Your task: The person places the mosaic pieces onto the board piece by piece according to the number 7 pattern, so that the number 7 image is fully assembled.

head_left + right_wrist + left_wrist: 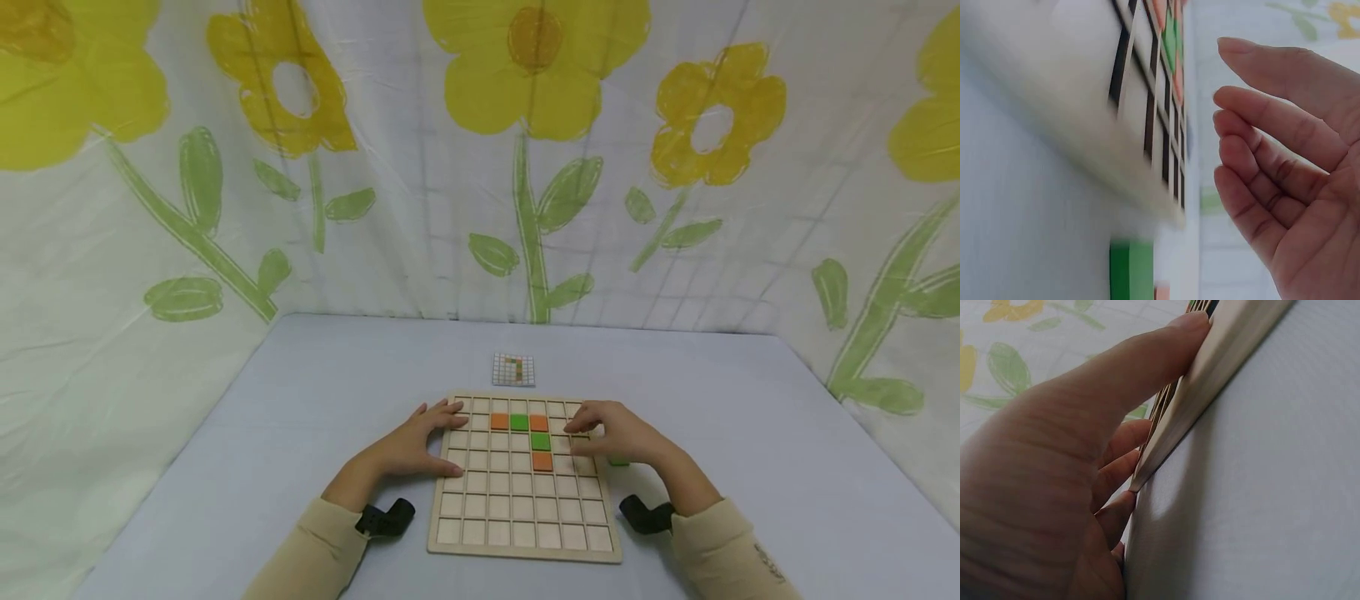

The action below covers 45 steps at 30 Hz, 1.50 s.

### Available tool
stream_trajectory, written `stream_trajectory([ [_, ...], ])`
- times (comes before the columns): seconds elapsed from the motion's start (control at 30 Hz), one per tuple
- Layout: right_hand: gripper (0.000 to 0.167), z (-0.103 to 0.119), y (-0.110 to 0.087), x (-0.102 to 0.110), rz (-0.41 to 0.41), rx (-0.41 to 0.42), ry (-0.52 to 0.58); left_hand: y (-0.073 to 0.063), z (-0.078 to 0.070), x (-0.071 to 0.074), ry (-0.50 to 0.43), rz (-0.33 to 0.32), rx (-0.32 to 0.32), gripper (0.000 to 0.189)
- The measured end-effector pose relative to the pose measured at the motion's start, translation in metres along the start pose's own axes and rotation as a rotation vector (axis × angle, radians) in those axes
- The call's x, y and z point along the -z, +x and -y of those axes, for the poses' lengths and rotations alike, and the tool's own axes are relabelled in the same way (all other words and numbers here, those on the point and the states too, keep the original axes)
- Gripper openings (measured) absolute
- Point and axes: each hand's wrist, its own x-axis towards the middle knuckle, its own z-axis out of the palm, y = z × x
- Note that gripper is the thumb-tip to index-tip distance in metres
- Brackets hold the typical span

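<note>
A wooden grid board (525, 552) lies on the table with orange and green square tiles in some cells. In its upper part, an orange tile (500, 421), a green tile (519, 422) and another orange tile (538, 423) form a row. Below the row's right end sit a green tile (540, 442) and an orange tile (542, 461). My left hand (411, 443) rests on the board's left edge, thumb and fingers spread. My right hand (621, 432) hovers over the board's right side, fingers slightly bent, nothing between thumb and fingertips (1229, 94).
A small card (513, 370) printed with a coloured grid pattern lies beyond the board. Just off the board's right edge is a loose green piece (1132, 270), with a bit of orange (1161, 292) beside it. A flowered curtain (420, 233) hangs behind the table.
</note>
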Motion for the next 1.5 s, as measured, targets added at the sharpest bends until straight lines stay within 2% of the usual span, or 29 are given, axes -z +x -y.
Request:
stream_trajectory([
  [0.1,0.026,-0.007,-0.007,0.006,-0.023,-0.031,0.000,0.000,0.000,0.000,0.000,0.001,0.005,0.078],
  [0.3,0.028,-0.018,-0.021,0.014,-0.062,-0.021,-0.033,-0.002,-0.002,0.000,-0.007,-0.008,0.032,0.078],
  [0.73,0.032,-0.033,-0.042,0.017,-0.073,-0.052,-0.025,-0.002,-0.002,0.000,-0.011,-0.001,0.034,0.078],
  [1.07,0.027,-0.034,-0.054,0.012,-0.089,-0.130,-0.057,-0.002,-0.001,-0.001,-0.005,-0.001,0.015,0.078],
  [1.5,0.028,-0.034,-0.055,0.006,-0.124,-0.164,-0.048,-0.002,0.001,-0.001,-0.005,-0.001,0.004,0.078],
])
